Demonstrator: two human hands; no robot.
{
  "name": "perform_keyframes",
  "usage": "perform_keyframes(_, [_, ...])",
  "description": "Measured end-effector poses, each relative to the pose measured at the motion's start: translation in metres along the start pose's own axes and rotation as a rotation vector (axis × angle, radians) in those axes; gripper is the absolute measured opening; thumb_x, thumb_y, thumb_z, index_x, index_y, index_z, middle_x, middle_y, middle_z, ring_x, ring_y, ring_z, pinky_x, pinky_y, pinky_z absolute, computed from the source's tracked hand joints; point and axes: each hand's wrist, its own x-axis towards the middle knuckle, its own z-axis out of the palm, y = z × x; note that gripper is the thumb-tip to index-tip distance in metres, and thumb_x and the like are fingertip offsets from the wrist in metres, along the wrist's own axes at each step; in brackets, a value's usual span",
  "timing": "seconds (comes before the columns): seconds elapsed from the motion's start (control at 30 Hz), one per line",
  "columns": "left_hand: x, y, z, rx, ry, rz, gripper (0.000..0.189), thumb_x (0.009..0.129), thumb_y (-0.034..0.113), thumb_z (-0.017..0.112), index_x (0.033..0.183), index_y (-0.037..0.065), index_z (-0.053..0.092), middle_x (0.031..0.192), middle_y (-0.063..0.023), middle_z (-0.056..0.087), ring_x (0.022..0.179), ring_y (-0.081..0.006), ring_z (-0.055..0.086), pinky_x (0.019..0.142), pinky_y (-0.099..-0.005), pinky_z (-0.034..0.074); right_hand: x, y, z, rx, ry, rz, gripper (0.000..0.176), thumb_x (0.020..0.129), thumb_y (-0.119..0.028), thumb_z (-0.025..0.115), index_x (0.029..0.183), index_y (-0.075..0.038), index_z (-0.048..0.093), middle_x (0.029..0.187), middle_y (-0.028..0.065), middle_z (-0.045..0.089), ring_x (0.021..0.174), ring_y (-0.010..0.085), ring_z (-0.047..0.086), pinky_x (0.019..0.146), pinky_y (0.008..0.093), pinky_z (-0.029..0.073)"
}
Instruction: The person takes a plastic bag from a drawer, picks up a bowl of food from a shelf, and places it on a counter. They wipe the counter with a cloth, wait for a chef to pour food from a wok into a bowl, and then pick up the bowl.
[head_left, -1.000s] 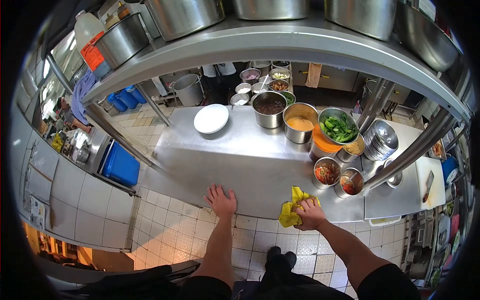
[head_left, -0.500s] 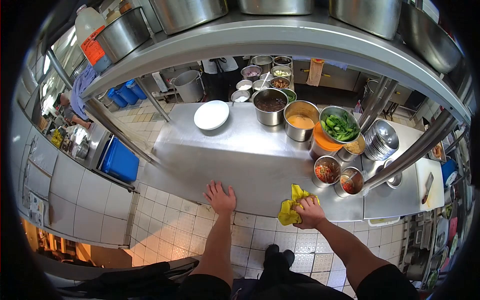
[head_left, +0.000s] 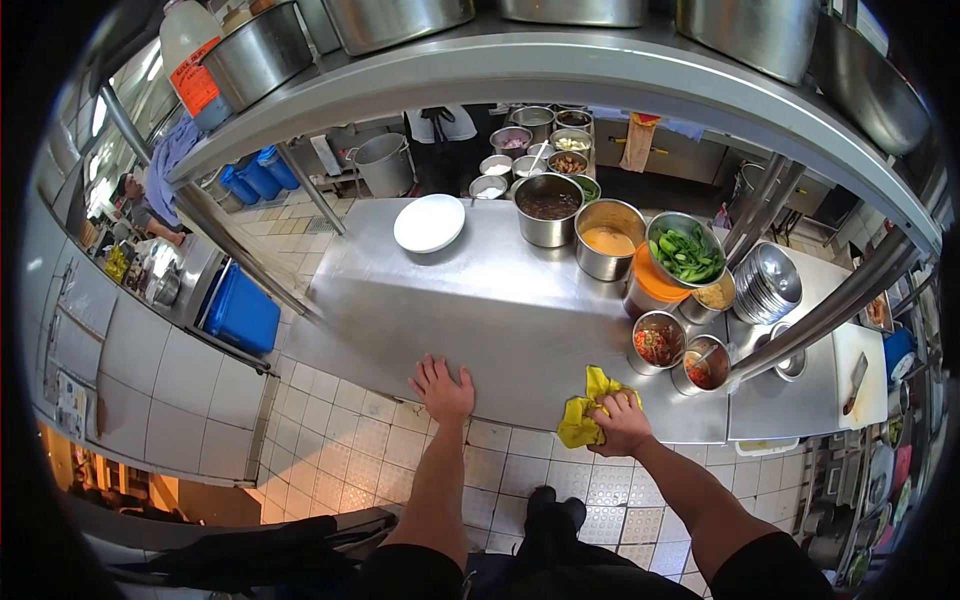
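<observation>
My left hand (head_left: 443,390) lies flat near the front edge of the steel counter (head_left: 480,325), its fingers spread. A yellow cloth (head_left: 585,410) is bunched under my right hand (head_left: 620,425), which grips it against the counter's front edge. Right of the cloth stand two steel pots with chopped red pepper mix, one pot (head_left: 657,342) behind the other pot (head_left: 701,365). Further back are a bowl of green vegetables (head_left: 686,250), an orange-lidded container (head_left: 655,280), a pot of orange liquid (head_left: 608,242) and a pot of dark sauce (head_left: 549,209). A white plate (head_left: 429,223) sits at the back left.
An overhead steel shelf (head_left: 560,70) with large pots crosses above the counter, on slanted posts. Stacked metal bowls (head_left: 768,283) and a knife (head_left: 855,384) on a white board (head_left: 868,350) are at right. A blue bin (head_left: 240,310) stands left. Two people are beyond the counter.
The whole view has shifted slightly. Both hands keep nearly the same places on the counter, and the right still grips the yellow cloth.
</observation>
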Motion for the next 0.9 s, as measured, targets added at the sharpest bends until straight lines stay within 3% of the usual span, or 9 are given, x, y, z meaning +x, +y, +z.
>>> perform_keyframes(0.3, [0.0004, -0.0014, 0.0015, 0.008, -0.002, 0.003, 0.055, 0.088, 0.04, 0.055, 0.131, 0.007, 0.051, 0.148, -0.0156, 0.038, 0.141, -0.0365, 0.028, 0.117, -0.0578, 0.011, -0.0001, -0.0015, -0.0031, 0.008, -0.012, 0.015, 0.062, 0.059, -0.05, 0.079, 0.108, -0.017, 0.061, 0.117, 0.0105, 0.054, 0.112, 0.0302, 0.051, 0.101, 0.0533, 0.035])
perform_keyframes(0.9, [0.0008, 0.0008, -0.0007, 0.003, -0.021, -0.005, 0.057, 0.088, 0.041, 0.054, 0.133, 0.006, 0.051, 0.148, -0.0158, 0.039, 0.142, -0.0364, 0.027, 0.118, -0.0574, 0.01, -0.0007, -0.0013, -0.0021, -0.005, -0.046, 0.03, 0.062, 0.06, -0.049, 0.079, 0.11, -0.017, 0.061, 0.118, 0.0103, 0.053, 0.113, 0.0313, 0.05, 0.1, 0.0534, 0.035])
